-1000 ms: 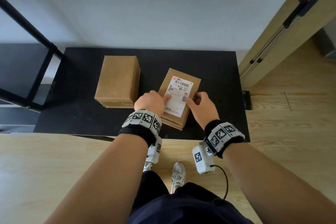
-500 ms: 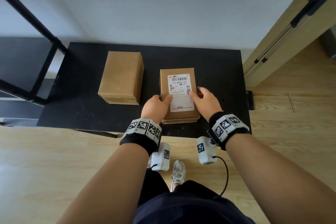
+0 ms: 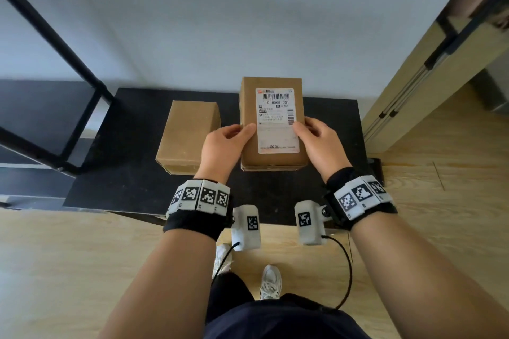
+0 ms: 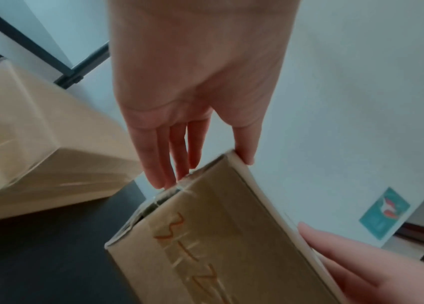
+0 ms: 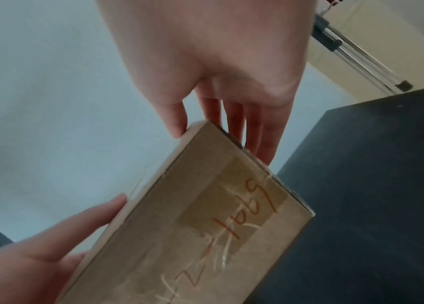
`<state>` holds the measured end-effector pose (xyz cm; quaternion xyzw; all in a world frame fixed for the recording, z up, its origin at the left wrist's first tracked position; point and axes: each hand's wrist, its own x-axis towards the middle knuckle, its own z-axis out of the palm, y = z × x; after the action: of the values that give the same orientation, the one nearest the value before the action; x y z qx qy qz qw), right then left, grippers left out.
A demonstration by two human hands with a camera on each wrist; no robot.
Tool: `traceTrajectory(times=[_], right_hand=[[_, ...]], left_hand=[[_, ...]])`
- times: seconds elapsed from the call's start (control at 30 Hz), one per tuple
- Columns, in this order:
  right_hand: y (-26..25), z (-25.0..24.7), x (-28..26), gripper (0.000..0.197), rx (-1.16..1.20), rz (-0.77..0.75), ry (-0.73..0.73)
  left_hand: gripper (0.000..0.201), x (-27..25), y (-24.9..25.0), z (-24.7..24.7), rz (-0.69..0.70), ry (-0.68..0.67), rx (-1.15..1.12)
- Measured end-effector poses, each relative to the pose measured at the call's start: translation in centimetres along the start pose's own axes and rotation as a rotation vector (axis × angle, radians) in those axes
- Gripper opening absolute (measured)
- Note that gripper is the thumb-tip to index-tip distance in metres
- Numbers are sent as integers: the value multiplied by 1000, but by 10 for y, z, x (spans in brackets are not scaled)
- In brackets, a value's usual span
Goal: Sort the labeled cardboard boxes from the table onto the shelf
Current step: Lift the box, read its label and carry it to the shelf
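Note:
A cardboard box with a white shipping label (image 3: 272,121) is held above the black table (image 3: 129,146), its label facing me. My left hand (image 3: 228,143) grips its left edge, thumb on the label side and fingers behind it. My right hand (image 3: 316,140) grips the right edge the same way. The left wrist view shows the box's taped end (image 4: 205,236) with orange handwriting, pinched between my left hand's thumb and fingers (image 4: 169,164). In the right wrist view the same end (image 5: 205,222) sits between my right hand's thumb and fingers (image 5: 254,135). A second, plain cardboard box (image 3: 190,135) lies on the table at the left.
A black metal shelf frame (image 3: 68,69) stands at the left, beside the table. A white wall rises behind the table. A wooden door with a black handle (image 3: 440,58) is at the right. Light wood floor lies below, with my shoes (image 3: 270,281) near the table's front edge.
Both hands have lifted the labeled box off the table and straightened it, raising it toward me. The plain box has stayed in place.

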<state>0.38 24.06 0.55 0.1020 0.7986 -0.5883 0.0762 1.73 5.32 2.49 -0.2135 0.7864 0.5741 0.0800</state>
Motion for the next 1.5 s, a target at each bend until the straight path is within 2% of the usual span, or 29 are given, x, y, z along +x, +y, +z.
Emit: traceTrajectory(times=[0.17,0.4,0.63,0.83,1.07,1.5], right_hand=[[-44,-16,-9,42,112,-124,54],[-93,-32,-21,48,168,-256,72],[-124,-45,-35,24,213,-364,64],[-134,-50,-39,23,251,-423,104],[-137,-55,-39,28,220,-454,167],[-139,-58,-38,25,221,-456,176]], left_hand=[[57,-16,38,-21,107,-22,-126],[44,-32,76,-40,257,-44,-252],[49,-39,100,-52,373,-84,-276],[45,-46,115,-54,446,-99,-318],[51,-45,120,-55,503,-141,-319],[47,-45,124,-53,527,-138,-318]])
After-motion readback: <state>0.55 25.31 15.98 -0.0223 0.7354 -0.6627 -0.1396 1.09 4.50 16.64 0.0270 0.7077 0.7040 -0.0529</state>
